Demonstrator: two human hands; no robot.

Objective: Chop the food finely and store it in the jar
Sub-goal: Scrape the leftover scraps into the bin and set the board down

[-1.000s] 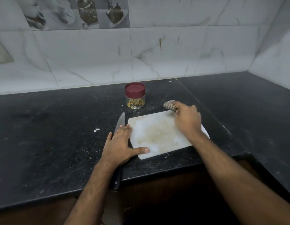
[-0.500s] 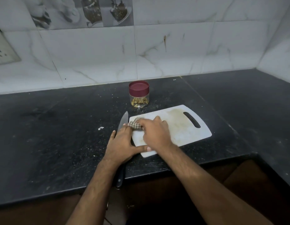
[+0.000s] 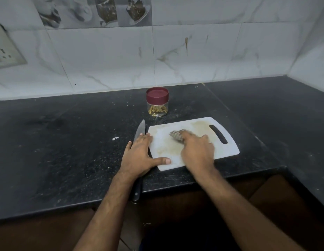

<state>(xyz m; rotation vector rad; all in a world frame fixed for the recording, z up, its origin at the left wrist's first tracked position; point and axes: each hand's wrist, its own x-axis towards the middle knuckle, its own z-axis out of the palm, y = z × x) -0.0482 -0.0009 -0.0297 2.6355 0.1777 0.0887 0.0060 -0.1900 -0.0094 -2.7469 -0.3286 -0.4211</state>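
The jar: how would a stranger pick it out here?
Start at the black countertop under the marble-tiled wall. Just behind the white cutting board stands a small clear jar. Its dark red lid and yellowish bits inside set it apart from the knife nearby.

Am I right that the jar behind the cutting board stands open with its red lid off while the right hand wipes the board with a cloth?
Not quite: the head view shows the jar closed, its red lid on top. The rest holds: it stands behind the cutting board, and the right hand presses a cloth on the board.
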